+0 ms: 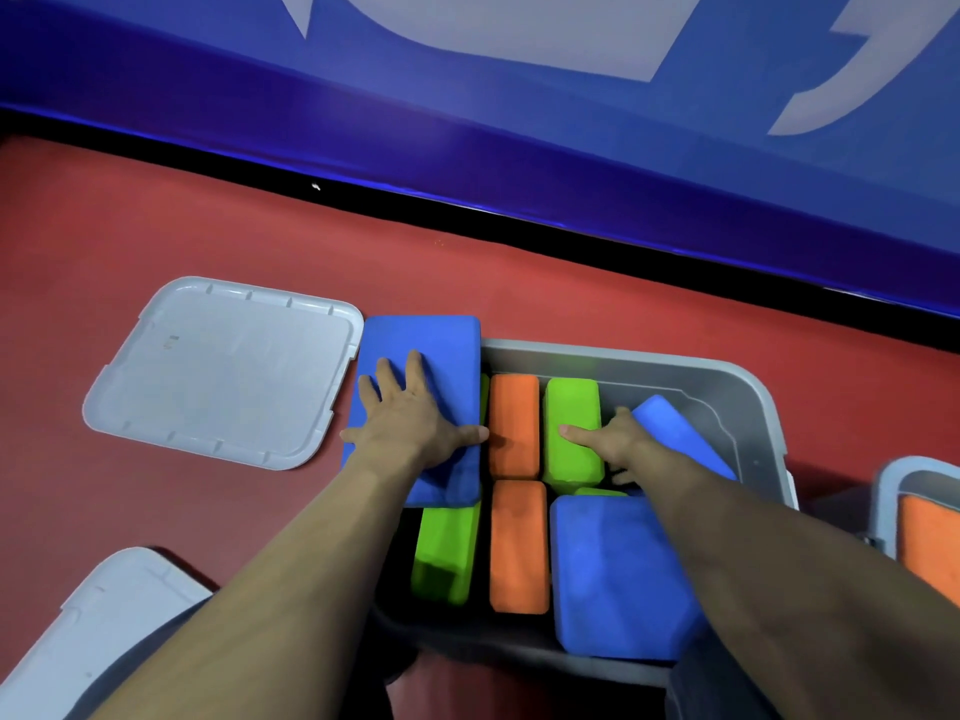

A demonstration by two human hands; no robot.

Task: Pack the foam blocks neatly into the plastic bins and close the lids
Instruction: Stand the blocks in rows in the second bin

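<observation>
Large flat blue foam block (415, 407) overhangs the left rim of the open grey plastic bin (748, 387), centre frame, long axis running up-frame. Left hand (410, 418) spread flat on it (nearer). Right hand (608, 439) curls round a tilted blue foam block (680, 433) inside

Count, head view: blue foam blocks 3 (415, 407) (618, 574) (680, 439). Orange foam blocks 3 (514, 423) (519, 548) (930, 543). Green foam blocks 2 plainly (571, 428) (447, 553); further green slivers uncountable. Bins 2 (737, 387) (888, 491). Loose lids 2 (223, 371) (93, 626). Hands 2 (410, 423) (613, 439).
</observation>
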